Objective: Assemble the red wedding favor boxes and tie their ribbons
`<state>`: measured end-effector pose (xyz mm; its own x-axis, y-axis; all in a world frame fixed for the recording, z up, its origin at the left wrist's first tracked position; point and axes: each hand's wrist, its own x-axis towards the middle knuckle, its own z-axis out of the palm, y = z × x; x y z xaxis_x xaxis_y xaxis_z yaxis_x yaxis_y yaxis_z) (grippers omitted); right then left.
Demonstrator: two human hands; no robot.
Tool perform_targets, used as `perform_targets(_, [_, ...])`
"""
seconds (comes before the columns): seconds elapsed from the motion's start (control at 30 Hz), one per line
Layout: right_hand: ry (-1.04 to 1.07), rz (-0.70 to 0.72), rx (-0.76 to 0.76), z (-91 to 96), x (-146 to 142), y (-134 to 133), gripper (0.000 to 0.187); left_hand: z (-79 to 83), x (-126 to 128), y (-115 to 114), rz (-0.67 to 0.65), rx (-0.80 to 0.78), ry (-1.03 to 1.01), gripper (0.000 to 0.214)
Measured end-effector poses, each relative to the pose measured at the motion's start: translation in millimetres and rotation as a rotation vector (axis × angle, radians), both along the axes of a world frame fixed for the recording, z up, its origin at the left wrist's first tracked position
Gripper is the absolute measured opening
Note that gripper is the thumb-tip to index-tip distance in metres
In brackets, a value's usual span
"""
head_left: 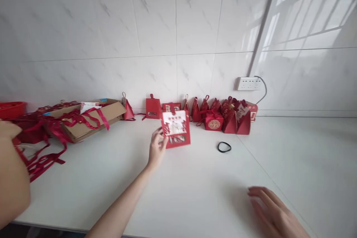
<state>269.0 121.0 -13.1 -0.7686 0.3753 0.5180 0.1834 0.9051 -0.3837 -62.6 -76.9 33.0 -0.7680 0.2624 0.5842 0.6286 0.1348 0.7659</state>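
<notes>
My left hand (157,145) grips a red gift box (187,129) by its lower left side and holds it up over the white table. The box carries a white printed tag (175,122) on its front and a small clear window below it. Over the table at the lower right, my right hand (269,208) holds nothing; its fingers are loosely curved and apart. A black hair tie (224,147) lies between the two hands, nearer the back.
Along the tiled wall stand several red gift boxes (230,121). At left, a cardboard box (89,128) holds dark red ribbons, near a red basin (12,109). A power strip (249,83) is on the wall. Another person's arm (13,178) shows at the left edge.
</notes>
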Motion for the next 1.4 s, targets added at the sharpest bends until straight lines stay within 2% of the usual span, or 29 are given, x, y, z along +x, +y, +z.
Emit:
perform_targets(0.07, [0.04,-0.027,-0.027,19.3,-10.3,-4.7,0.024,-6.9,24.7,11.2,-0.274,-0.109,-0.02,0.027])
perform_targets(0.1, [0.052,-0.022,-0.041,27.3,-16.0,-6.6,0.025,-8.5,33.6,13.6,-0.369,-0.149,-0.03,0.028])
perform_targets(0.13, [0.052,-0.028,-0.064,34.0,-22.0,-8.0,0.024,-8.7,40.4,14.6,-0.422,-0.175,-0.038,0.029])
perform_targets(0.23, [0.131,0.001,-0.079,49.7,-41.5,-10.7,0.023,-4.4,53.4,13.3,-0.466,-0.243,-0.036,0.025])
perform_targets(0.37, [0.297,0.126,-0.041,67.9,-71.7,-16.7,0.03,-2.0,66.6,7.9,-0.496,-0.329,0.127,0.018])
perform_targets(0.47, [0.411,0.194,-0.032,79.1,-93.1,-22.9,0.032,-3.1,73.0,5.9,-0.532,-0.329,0.273,0.017])
perform_targets(0.6, [0.533,0.252,-0.045,87.9,-112.1,-28.9,0.022,12.1,76.1,16.6,-0.408,-0.118,0.443,0.019])
perform_targets(0.67, [0.557,0.295,-0.059,89.9,-119.5,-31.8,0.014,27.3,77.5,26.6,-0.397,-0.046,0.514,0.021])
perform_targets(0.8, [0.655,0.3,-0.13,88.9,-137.4,-38.2,0.012,52.3,76.7,40.6,-0.508,-0.075,0.567,0.007])
perform_targets(0.87, [0.686,0.313,-0.153,86.4,-148.0,-39.9,0.01,56.6,72.9,41.6,-0.501,-0.019,0.584,0.01])
perform_targets(1.0, [0.734,0.397,-0.167,82.5,-165.1,-39.4,0.009,54.8,64.8,37.1,-0.481,0.055,0.685,0.021])
perform_targets(1.13, [0.762,0.453,-0.204,81.4,-165.3,-44.0,0.012,51.6,67.9,30.6,-0.414,0.09,0.737,0.034])
perform_targets(1.4, [0.694,0.523,-0.221,83.1,-143.0,-60.2,0.017,53.9,83.8,19.4,-0.431,0.209,0.705,0.034])
